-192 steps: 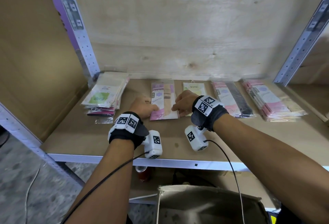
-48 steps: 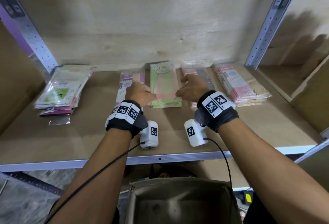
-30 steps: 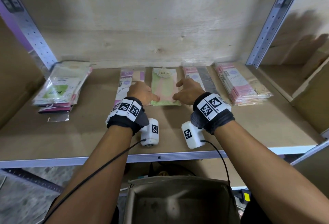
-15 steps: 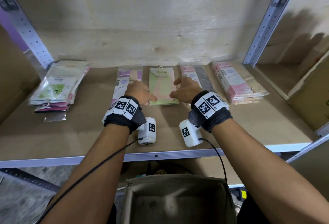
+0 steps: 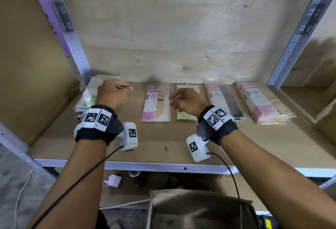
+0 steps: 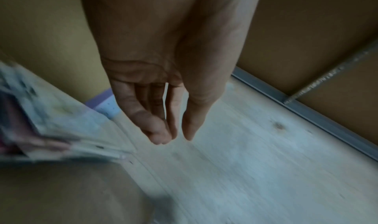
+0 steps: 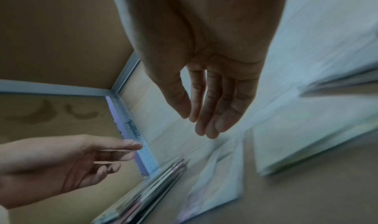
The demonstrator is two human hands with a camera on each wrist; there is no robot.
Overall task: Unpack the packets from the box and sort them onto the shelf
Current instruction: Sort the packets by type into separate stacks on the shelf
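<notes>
Overhead, both hands (image 5: 112, 94) (image 5: 185, 101) loose and empty above shelf (image 5: 163, 137), packet stacks (image 5: 263, 105) alongside, box (image 5: 200, 210) below.

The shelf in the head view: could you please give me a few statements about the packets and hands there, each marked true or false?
1. The left hand grips a packet. False: its fingers are relaxed and hold nothing, as the left wrist view shows.
2. The right hand hovers, empty, over the green packet. True.
3. A pink and beige packet lies flat on the shelf between the two hands. True.
4. The pink pile lies at the left end of the row. False: it lies at the right end, and the mixed stack lies at the left.
5. The box stands on the shelf among the packets. False: it is below the shelf's front edge.
</notes>
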